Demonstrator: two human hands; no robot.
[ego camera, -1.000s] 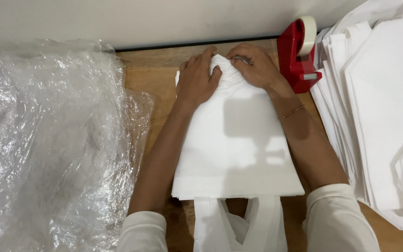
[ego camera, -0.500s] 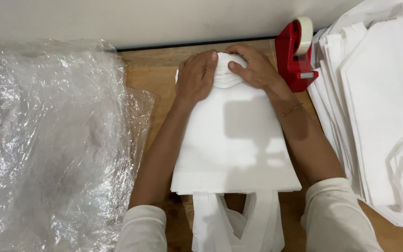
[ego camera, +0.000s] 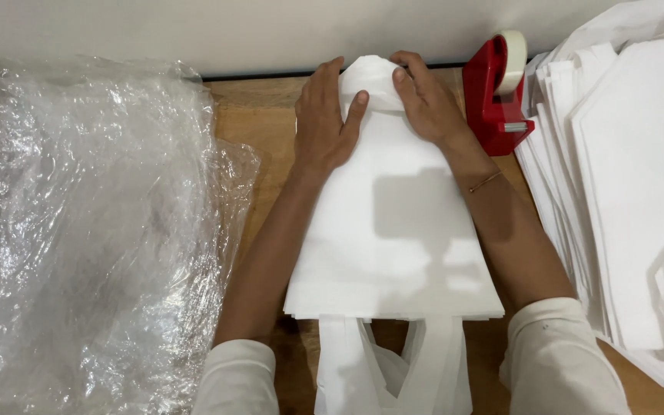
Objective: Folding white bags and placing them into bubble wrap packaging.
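Big heap of clear crinkled plastic film (ego camera: 94, 230) on left side, covers the wooden table (ego camera: 259, 115) there. Red tape dispenser (ego camera: 495, 96) w/ white roll stands near the back wall (ego camera: 270, 31), upright. On right, stack of flat white fabric bags (ego camera: 624, 192), just beside the dispenser, edges fanned out.

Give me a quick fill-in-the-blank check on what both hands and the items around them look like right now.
1. Both hands, left hand and right hand, press on the far end of a stack of ____ fabric bags.
2. The red tape dispenser stands beside the ____ hand.
3. The crinkled clear plastic sheet lies on the ____ side of the wooden table.

Missing words: white; right; left
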